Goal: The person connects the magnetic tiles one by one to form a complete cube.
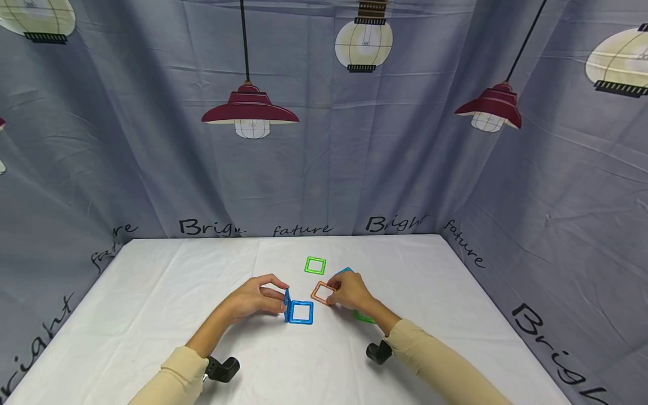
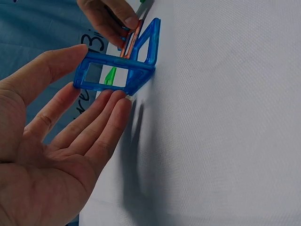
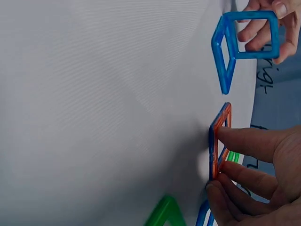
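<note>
My left hand (image 1: 258, 295) pinches an upright blue square magnetic tile (image 2: 81, 75), thumb at one edge and fingertips along the other. That tile meets a second blue square tile (image 1: 301, 323) lying on the table, edge to edge, like an open book. To the right, my right hand (image 1: 352, 291) holds an orange square tile (image 3: 215, 160) between thumb and fingers, tilted close over the table. A blue strip (image 3: 211, 155) runs along the orange tile's underside in the right wrist view. A small gap separates the orange tile from the flat blue one.
A green square tile (image 1: 307, 264) lies farther back on the white table (image 1: 202, 270). Another blue tile (image 1: 346, 270) is partly hidden behind my right hand. Under my right wrist lies a green piece (image 1: 363, 318), partly covered. Grey printed curtains (image 1: 314, 169) surround the table.
</note>
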The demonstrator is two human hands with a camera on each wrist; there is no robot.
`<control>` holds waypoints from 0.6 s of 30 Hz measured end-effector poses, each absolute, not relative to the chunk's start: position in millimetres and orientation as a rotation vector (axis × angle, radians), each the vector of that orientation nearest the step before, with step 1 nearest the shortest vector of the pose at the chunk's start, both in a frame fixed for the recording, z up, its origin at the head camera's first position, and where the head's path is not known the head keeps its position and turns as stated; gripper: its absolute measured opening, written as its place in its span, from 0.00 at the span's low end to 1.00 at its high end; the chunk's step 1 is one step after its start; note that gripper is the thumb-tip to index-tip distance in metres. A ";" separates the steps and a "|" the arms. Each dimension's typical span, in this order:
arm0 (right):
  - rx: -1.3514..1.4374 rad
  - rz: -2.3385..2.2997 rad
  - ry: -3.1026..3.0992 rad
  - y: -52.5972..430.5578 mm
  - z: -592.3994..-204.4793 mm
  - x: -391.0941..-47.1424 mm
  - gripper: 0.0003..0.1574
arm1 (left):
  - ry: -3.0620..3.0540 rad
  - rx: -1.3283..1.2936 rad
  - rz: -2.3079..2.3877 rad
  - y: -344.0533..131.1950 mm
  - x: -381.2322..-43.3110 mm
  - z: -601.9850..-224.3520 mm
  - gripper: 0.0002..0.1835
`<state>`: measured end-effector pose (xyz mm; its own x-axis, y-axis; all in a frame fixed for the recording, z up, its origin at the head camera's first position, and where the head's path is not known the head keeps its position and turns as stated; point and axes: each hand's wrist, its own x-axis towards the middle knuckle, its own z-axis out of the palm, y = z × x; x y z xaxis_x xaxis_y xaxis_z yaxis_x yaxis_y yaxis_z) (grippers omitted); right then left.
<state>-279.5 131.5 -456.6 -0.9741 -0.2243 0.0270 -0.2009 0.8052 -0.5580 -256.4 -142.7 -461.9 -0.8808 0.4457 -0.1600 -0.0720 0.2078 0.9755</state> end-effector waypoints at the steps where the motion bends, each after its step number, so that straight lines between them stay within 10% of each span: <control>1: -0.353 -0.905 2.947 129.5 -456.5 -280.7 0.24 | 2.083 0.346 1.714 -142.5 -256.5 -461.8 0.31; 18: -0.327 -0.948 2.851 102.5 -457.5 -294.5 0.24 | 2.056 0.333 1.710 -137.8 -256.7 -460.3 0.30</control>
